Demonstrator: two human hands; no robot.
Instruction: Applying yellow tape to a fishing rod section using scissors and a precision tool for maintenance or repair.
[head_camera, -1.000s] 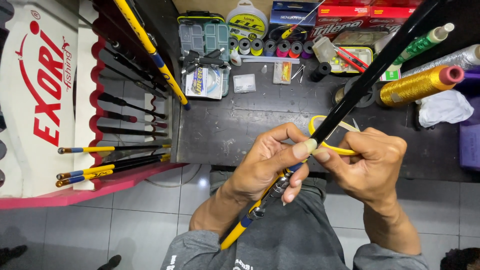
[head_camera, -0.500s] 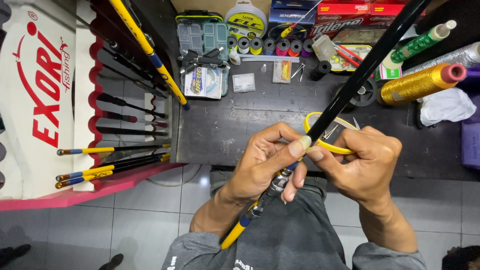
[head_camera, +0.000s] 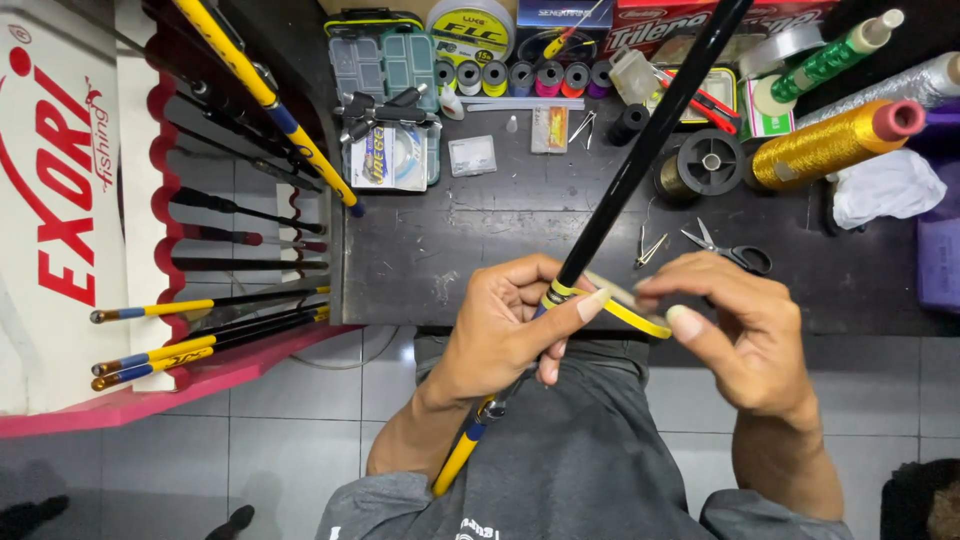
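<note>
Over a dark workbench cluttered with clear tackle boxes of small parts, the left hand grips a black fishing rod while the right hand pinches yellow tape, its far end hidden.

A long black fishing rod is slanting from the top right down over the front edge of the bench, its yellow and blue butt end lying low over the lap. A strip of yellow tape is wrapping around the rod just past the bench's front edge, its free end stretching out to the right.
</note>
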